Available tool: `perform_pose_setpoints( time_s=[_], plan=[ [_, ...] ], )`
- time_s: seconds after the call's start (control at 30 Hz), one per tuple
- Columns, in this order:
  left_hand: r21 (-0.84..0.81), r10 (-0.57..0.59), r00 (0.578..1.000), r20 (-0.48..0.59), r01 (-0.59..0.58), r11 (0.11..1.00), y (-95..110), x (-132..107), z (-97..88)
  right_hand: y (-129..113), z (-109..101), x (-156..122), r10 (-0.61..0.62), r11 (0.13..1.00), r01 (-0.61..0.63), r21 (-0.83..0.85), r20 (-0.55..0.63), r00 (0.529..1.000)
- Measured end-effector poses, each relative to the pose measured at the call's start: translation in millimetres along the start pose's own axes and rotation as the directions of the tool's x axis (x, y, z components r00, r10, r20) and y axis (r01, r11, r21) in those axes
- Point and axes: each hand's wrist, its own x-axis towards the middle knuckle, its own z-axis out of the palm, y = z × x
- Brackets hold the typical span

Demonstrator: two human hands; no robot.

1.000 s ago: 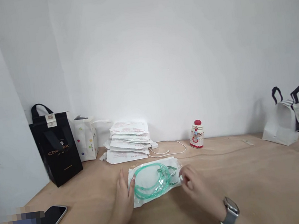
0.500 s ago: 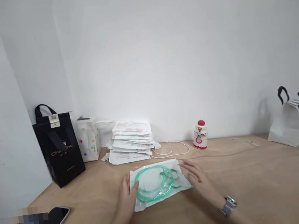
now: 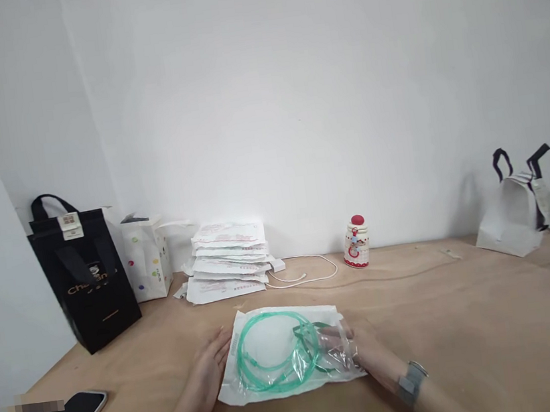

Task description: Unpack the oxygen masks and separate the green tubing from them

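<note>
White walls (image 3: 292,97) meet a plywood table (image 3: 435,327). At your 10 o'clock, a black gift bag (image 3: 90,309) shows gold lettering beginning "Ch", the rest hidden by its strap. At 12 o'clock, green tubing (image 3: 271,381) lies in a clear pouch (image 3: 270,333). Your left hand (image 3: 207,368) lies open, touching the pouch's left edge. Your right hand (image 3: 357,349) shows through the film; whether it grips, you cannot tell.

One head-worn camera sits above the near edge of the worktop (image 3: 449,318), facing forward and down, close over the left hand (image 3: 206,371) and right hand (image 3: 367,348), toward the white wall (image 3: 292,97).
</note>
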Motion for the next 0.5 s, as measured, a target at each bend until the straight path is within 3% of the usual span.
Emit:
perform_pose_setpoints(
  time_s=[0.17,0.33,0.5],
  plan=[
    [0.03,-0.1,0.971,0.216,0.096,0.995,4,-20,6.9,-23,10,-18,-0.045,0.999,0.039,0.036,0.165,0.985],
    [0.14,-0.14,0.913,0.384,0.092,0.986,4,-31,6.5,-24,11,-22,-0.026,0.997,-0.003,0.074,0.391,0.92],
    [0.195,-0.18,0.881,0.438,0.103,0.975,1,-34,9.1,-24,9,-18,-0.064,0.986,0.002,0.169,0.362,0.93]
  ],
)
